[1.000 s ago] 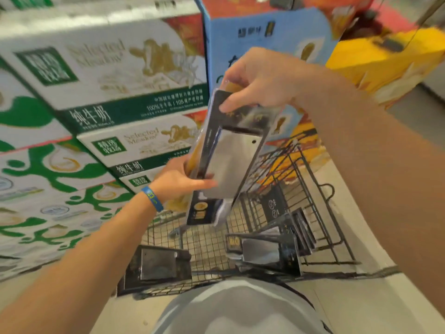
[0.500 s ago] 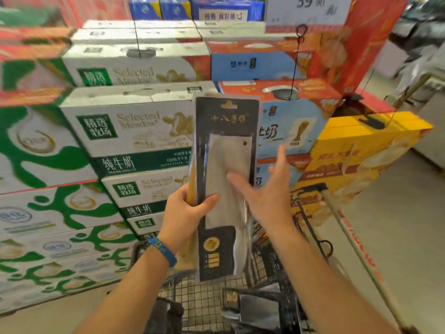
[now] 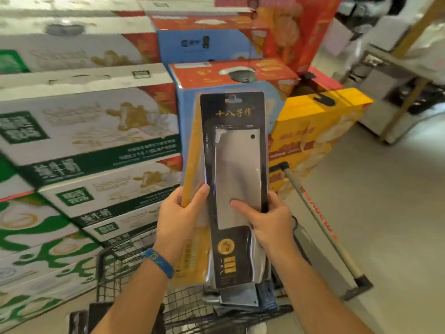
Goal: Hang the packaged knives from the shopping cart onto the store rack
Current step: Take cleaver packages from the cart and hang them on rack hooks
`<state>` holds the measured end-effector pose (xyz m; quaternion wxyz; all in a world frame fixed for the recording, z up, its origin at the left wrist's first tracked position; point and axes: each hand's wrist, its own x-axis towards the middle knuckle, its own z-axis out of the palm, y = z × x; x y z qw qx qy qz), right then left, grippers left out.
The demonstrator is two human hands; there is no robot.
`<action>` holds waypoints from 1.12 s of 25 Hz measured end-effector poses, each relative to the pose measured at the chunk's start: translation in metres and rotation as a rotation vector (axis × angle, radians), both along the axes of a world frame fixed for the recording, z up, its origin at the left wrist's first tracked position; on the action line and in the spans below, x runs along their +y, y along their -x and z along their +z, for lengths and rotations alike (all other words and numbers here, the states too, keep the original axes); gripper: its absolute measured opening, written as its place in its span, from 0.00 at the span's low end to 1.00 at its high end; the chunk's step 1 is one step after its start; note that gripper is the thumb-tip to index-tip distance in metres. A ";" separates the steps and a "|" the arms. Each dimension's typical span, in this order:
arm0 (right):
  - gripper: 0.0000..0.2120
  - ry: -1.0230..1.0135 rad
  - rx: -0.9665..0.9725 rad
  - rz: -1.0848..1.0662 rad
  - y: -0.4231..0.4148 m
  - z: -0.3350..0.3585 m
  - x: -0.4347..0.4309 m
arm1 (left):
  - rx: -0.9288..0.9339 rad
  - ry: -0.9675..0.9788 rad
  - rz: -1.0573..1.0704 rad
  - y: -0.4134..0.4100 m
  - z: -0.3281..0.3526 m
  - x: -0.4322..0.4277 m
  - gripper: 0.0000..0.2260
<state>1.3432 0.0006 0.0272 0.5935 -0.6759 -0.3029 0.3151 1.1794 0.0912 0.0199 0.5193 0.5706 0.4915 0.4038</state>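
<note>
Upright above the shopping cart (image 3: 185, 309), two packaged knives are held together, one in front of the other. The black-faced package (image 3: 237, 165) faces the camera, with a broad cleaver blade showing through its clear window and one hang slot (image 3: 233, 99) at its top edge. The yellow package (image 3: 192, 150) sits just behind it, offset to the left so that a strip of it shows. The left hand (image 3: 177, 218), with one blue wristband (image 3: 159, 261) on its wrist, grips the yellow package's left edge, thumb lying across the front and fingers curled behind. The right hand (image 3: 267, 220) grips the right edge of the black-faced package, thumb pressed flat on the window over the blade, the other fingers wrapped behind out of sight. Below the hands, at least one more package (image 3: 240, 301) lies in the cart's wire basket; blur hides whether others lie there. Stacked green-and-white milk cartons (image 3: 91, 131) stand to the left, and a yellow carton (image 3: 320, 121) stands to the right.
</note>
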 end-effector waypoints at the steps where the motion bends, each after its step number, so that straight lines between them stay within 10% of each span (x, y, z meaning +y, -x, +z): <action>1: 0.27 0.016 -0.048 -0.059 -0.016 0.001 -0.012 | 0.037 -0.032 -0.027 -0.009 0.000 -0.004 0.19; 7: 0.31 0.076 -0.014 -0.616 -0.116 0.008 -0.120 | -0.018 -0.067 -0.092 -0.076 0.016 -0.041 0.33; 28: 0.23 -0.018 -0.094 -1.551 -0.247 0.033 -0.688 | -0.023 -0.032 -1.194 -0.450 0.067 -0.513 0.29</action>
